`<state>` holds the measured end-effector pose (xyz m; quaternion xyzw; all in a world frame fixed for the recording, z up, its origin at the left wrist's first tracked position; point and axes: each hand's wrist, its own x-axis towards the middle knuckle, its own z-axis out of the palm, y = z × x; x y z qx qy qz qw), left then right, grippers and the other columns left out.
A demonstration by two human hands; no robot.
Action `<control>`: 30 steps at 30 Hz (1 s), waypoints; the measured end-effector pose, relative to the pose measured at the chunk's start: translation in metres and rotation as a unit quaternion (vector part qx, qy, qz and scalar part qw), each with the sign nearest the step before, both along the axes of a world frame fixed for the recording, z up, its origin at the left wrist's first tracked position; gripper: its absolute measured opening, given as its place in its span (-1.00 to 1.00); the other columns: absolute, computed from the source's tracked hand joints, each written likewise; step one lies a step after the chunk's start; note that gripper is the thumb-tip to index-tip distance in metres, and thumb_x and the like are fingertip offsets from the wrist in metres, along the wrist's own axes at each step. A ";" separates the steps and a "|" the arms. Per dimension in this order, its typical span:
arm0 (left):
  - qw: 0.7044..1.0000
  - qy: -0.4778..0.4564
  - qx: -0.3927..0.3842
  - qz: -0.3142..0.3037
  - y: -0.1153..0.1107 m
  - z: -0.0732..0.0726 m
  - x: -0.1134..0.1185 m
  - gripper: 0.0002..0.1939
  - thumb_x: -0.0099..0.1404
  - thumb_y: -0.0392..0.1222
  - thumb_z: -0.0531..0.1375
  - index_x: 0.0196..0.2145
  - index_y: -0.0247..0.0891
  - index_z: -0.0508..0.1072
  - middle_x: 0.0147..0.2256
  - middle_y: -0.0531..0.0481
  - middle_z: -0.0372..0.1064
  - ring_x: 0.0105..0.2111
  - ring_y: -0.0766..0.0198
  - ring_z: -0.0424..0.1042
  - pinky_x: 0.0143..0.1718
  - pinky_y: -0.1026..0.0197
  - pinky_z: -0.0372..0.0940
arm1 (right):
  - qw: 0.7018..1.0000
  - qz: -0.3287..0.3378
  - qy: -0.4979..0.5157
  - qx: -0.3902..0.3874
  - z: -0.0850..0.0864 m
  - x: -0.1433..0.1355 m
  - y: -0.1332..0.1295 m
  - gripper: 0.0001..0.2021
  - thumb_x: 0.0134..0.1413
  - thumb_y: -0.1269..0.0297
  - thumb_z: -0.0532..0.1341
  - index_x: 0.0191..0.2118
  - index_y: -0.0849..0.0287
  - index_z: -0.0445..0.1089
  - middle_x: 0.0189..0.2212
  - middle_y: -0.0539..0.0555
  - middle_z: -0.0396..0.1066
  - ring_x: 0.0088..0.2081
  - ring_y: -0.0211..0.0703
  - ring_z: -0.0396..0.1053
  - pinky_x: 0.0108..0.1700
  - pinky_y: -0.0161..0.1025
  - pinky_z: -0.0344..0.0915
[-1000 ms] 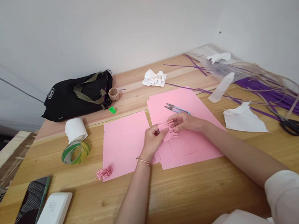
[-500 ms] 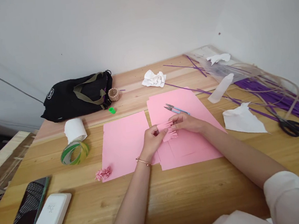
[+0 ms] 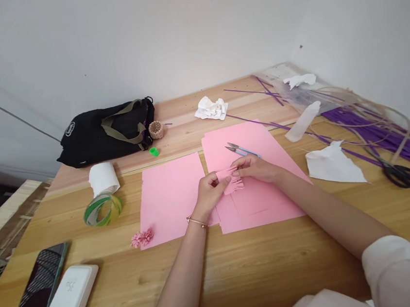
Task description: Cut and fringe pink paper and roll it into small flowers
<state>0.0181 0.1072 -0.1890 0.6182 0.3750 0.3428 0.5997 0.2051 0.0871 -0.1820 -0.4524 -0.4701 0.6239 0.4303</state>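
Between my two hands is a small piece of pink paper point(image 3: 224, 175) whose right side is cut into a fringe. My left hand point(image 3: 209, 192) pinches its uncut left part, thumb on top. The fingers of my right hand point(image 3: 254, 168) are closed on the fringed strips. Both hands are above large pink sheets point(image 3: 258, 138) on the wooden table. Just behind my right hand lie small blue-handled snips point(image 3: 238, 149), partly hidden by it. Another pink sheet point(image 3: 168, 186) lies to the left, with a curly pink paper flower point(image 3: 142, 237) at its lower left corner.
At the left are a black bag point(image 3: 107, 132), a tissue roll point(image 3: 103, 178), tape point(image 3: 103, 209), a phone point(image 3: 36, 293) and a white power bank point(image 3: 67, 304). Right: a translucent bottle point(image 3: 303, 121), crumpled tissue point(image 3: 334, 162), black-handled scissors point(image 3: 403, 175) and purple strips point(image 3: 382, 135).
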 end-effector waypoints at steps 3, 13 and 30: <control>1.000 0.005 0.002 -0.001 0.000 0.000 0.000 -0.74 0.05 -0.03 0.28 -0.45 -0.32 0.51 -0.52 0.04 0.35 -0.45 0.30 0.31 -0.34 0.22 0.25 | 1.000 0.001 -0.007 -0.003 0.001 0.000 0.000 -0.72 -0.29 0.21 0.42 -0.38 0.23 0.50 -0.44 0.06 0.48 -0.38 -0.22 0.41 -0.19 -0.20 0.35; 1.000 0.004 -0.002 0.001 0.000 0.001 0.000 -0.75 0.05 -0.04 0.28 -0.48 -0.31 0.48 -0.55 0.06 0.31 -0.46 0.31 0.29 -0.34 0.23 0.24 | 1.000 -0.015 0.006 -0.011 0.001 -0.001 0.001 -0.77 -0.31 0.24 0.42 -0.46 0.25 0.48 -0.49 0.04 0.44 -0.43 -0.24 0.36 -0.27 -0.24 0.30; 1.000 0.004 0.007 0.003 0.000 0.000 0.000 -0.76 0.08 -0.05 0.26 -0.44 -0.31 0.50 -0.53 0.04 0.33 -0.42 0.28 0.32 -0.30 0.20 0.26 | 1.000 0.018 -0.001 -0.005 0.002 -0.001 -0.001 -0.72 -0.28 0.21 0.42 -0.39 0.25 0.47 -0.46 0.06 0.44 -0.42 -0.24 0.36 -0.29 -0.26 0.29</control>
